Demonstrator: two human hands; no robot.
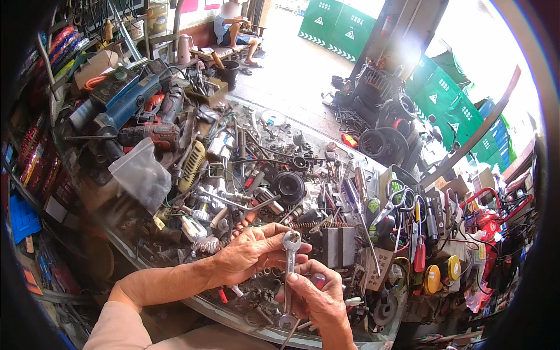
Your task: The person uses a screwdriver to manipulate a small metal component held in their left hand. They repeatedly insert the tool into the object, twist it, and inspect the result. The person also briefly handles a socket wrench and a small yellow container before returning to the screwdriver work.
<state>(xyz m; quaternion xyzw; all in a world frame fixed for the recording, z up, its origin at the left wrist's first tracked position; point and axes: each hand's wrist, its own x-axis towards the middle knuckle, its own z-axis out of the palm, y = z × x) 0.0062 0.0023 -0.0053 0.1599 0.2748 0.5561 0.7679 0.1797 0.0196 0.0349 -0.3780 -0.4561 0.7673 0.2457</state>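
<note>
A silver wrench [290,269] stands nearly upright over the cluttered bench, a jaw at its top and another end below. My right hand [322,296] is closed round it, thumb pressed along the shaft. Tucked in the same hand is what looks like a screwdriver with a red handle [318,281]; a thin metal rod slants out below the palm. My left hand [252,251] comes in from the left, thumb and finger pinched at the wrench's upper jaw, other fingers behind it. A small piece shows in that jaw, too small to name.
Loose metal parts, a round black part [289,186] and a grey block [338,247] crowd the bench. Power tools [149,135] and a plastic bag [140,175] lie left. Scissors [398,198], pliers [419,251] and yellow tape measures [432,280] stand right. A person [233,29] sits beyond.
</note>
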